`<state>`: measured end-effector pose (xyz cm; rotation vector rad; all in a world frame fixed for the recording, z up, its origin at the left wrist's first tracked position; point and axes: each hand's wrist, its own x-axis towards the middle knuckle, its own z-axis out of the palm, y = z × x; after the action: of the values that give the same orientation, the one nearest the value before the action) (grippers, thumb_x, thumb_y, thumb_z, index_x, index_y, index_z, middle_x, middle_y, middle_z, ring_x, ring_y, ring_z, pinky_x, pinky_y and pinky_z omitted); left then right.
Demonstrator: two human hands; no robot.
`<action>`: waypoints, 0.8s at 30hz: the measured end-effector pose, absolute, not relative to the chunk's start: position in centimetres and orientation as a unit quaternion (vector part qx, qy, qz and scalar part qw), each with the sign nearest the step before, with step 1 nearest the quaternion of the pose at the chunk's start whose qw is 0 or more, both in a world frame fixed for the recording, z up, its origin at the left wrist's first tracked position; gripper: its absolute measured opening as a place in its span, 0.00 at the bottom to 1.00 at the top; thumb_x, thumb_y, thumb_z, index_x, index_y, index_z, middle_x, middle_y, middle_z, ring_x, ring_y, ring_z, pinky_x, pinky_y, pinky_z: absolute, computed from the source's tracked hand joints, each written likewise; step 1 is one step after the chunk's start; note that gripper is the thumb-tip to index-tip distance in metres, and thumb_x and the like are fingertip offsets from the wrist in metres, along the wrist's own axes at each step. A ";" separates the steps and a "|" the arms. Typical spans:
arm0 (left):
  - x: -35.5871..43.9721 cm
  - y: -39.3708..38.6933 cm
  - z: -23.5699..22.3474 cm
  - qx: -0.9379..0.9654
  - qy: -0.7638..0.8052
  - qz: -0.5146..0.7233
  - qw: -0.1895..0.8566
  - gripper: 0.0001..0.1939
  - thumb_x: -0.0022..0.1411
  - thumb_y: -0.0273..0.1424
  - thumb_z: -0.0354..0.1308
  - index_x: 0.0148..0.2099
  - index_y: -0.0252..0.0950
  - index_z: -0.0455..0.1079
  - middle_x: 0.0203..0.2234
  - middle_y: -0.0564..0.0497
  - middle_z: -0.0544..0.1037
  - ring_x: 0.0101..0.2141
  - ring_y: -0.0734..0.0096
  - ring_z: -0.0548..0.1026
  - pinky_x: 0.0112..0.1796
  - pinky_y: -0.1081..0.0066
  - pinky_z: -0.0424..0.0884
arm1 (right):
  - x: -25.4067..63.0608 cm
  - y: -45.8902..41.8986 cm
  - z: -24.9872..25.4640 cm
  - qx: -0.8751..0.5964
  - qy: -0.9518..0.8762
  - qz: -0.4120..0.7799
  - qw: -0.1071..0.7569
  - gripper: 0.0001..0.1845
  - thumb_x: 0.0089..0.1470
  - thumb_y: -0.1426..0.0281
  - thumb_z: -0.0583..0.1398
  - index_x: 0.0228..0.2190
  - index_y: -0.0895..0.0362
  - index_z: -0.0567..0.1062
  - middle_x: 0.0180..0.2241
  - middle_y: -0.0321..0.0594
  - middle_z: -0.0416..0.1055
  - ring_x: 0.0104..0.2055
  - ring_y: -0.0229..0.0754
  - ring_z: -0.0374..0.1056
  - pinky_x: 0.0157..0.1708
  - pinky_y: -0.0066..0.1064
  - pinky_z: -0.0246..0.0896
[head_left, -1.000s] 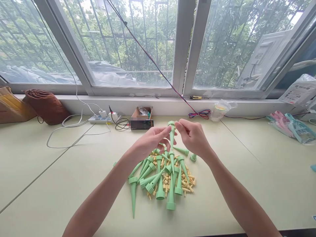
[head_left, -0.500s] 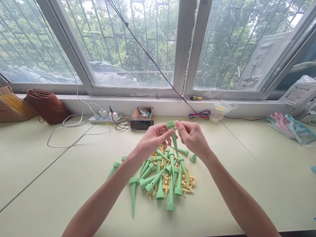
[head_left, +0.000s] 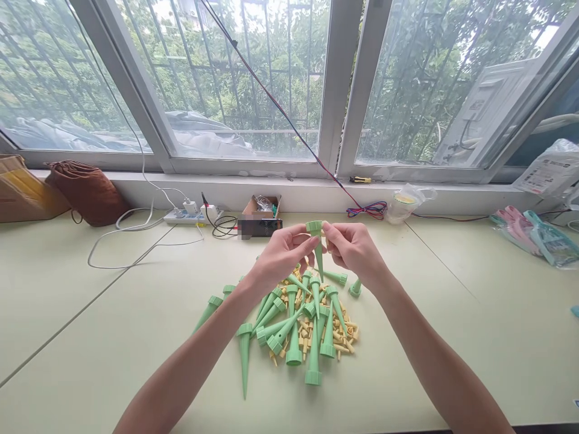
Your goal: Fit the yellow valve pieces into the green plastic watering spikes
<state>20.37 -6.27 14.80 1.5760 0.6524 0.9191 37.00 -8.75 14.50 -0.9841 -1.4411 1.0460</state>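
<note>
Above the pile, my left hand is closed around a green plant watering spike, cap end up and tip pointing down. My right hand pinches at the side of that spike just below its cap. A bit of a small yellow valve shows at those fingertips, mostly hidden by them. Below both hands lie several more green watering spikes in a loose heap. Under and among them are many small yellow valves.
Along the window sill side stand a power strip with cables, a small open box, a coiled red-and-blue wire and a plastic-wrapped cup. A brown pouch is at left; bagged pink and teal items lie at right.
The held spike has tilted slightly to a more upright angle, its tip shifting a little left. Both hands keep nearly the same place and grip.
</note>
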 end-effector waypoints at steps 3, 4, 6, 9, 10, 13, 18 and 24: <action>20.4 -6.3 14.8 0.668 0.279 0.393 0.568 0.18 0.57 0.43 0.66 0.34 0.32 0.67 0.26 0.51 0.73 0.22 0.77 0.71 0.18 0.77 0.65 | 37.0 -8.7 14.5 -0.412 -0.603 0.437 0.525 0.28 0.56 0.49 0.60 0.18 0.56 0.62 0.14 0.27 0.48 0.15 0.28 0.42 0.14 0.27 0.34; 20.4 -6.3 14.8 0.668 0.279 0.392 0.568 0.18 0.57 0.43 0.66 0.35 0.32 0.68 0.27 0.51 0.74 0.22 0.76 0.71 0.18 0.77 0.66 | 37.0 -8.7 14.5 -0.414 -0.604 0.434 0.524 0.28 0.56 0.48 0.60 0.18 0.56 0.63 0.14 0.27 0.48 0.14 0.28 0.42 0.14 0.27 0.34; 20.4 -6.3 14.9 0.668 0.276 0.393 0.569 0.19 0.57 0.44 0.65 0.37 0.32 0.70 0.29 0.50 0.75 0.22 0.77 0.71 0.18 0.77 0.66 | 37.0 -8.7 14.5 -0.421 -0.606 0.431 0.519 0.28 0.55 0.48 0.60 0.19 0.56 0.63 0.14 0.27 0.49 0.14 0.29 0.43 0.14 0.27 0.35; 20.4 -6.3 14.8 0.656 0.276 0.396 0.580 0.20 0.58 0.44 0.65 0.41 0.32 0.72 0.28 0.50 0.75 0.21 0.79 0.69 0.18 0.77 0.65 | 37.0 -8.8 14.5 -0.421 -0.609 0.437 0.511 0.27 0.55 0.48 0.61 0.20 0.57 0.66 0.14 0.26 0.50 0.14 0.29 0.45 0.14 0.26 0.37; 20.4 -6.2 14.8 0.648 0.279 0.396 0.587 0.21 0.58 0.44 0.65 0.43 0.32 0.72 0.27 0.52 0.74 0.20 0.79 0.68 0.18 0.77 0.64 | 37.0 -8.9 14.6 -0.416 -0.611 0.442 0.508 0.27 0.54 0.48 0.62 0.21 0.57 0.67 0.14 0.26 0.50 0.14 0.29 0.45 0.14 0.26 0.38; 20.2 -6.0 14.6 0.628 0.281 0.382 0.617 0.21 0.58 0.44 0.65 0.46 0.33 0.73 0.22 0.56 0.70 0.18 0.81 0.63 0.17 0.78 0.60 | 37.1 -9.0 14.8 -0.399 -0.617 0.459 0.499 0.26 0.53 0.48 0.63 0.22 0.58 0.68 0.14 0.26 0.51 0.15 0.29 0.45 0.15 0.26 0.38; 20.0 -5.8 14.5 0.614 0.251 0.345 0.663 0.17 0.60 0.43 0.64 0.43 0.34 0.74 0.18 0.58 0.64 0.17 0.83 0.57 0.18 0.78 0.53 | 37.4 -9.3 15.2 -0.386 -0.627 0.469 0.488 0.26 0.52 0.48 0.64 0.22 0.58 0.69 0.15 0.26 0.51 0.16 0.28 0.45 0.16 0.25 0.38; 19.7 -5.3 14.0 0.595 0.238 0.325 0.696 0.16 0.60 0.42 0.64 0.35 0.34 0.69 0.16 0.59 0.59 0.17 0.83 0.55 0.19 0.79 0.52 | 37.5 -9.3 15.2 -0.382 -0.656 0.443 0.476 0.23 0.53 0.52 0.65 0.23 0.59 0.70 0.18 0.28 0.55 0.18 0.29 0.48 0.17 0.25 0.39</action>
<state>19.71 -5.34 13.96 1.3266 0.5301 0.7250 37.49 -9.26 15.19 -0.9331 -1.6038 1.0830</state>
